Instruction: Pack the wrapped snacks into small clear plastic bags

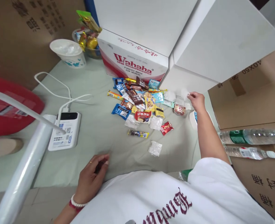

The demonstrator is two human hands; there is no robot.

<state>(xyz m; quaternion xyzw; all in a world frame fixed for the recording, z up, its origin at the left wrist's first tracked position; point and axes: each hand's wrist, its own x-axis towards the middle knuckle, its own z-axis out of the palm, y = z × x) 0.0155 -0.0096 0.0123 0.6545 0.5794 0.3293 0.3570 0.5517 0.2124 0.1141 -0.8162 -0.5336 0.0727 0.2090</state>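
My right hand [197, 101] reaches to the right end of a snack pile and pinches a small clear plastic bag [185, 93]. Beside it lie a brown-and-red packet [179, 109] and other clear bags. The pile mixes chocolate-brown packets [135, 97], blue packets [120, 111], yellow packets [149, 103] and a red-and-white cake packet [143, 117]. In front of the pile are a small red packet [167, 128], a dark-and-yellow stick packet [138, 133] and a crinkled clear bag [155, 148]. Near the table's front edge, my left hand [92, 174] is loosely curled, with nothing visible in it.
A Wahaha carton [132, 60] and white boxes [221, 37] stand behind the pile. At left are a power bank [68, 137] with a white cable, a paper cup [69, 54] and a snack bowl [94, 53]. Water bottles [256, 137] lie at right, past a white tub [193, 119].
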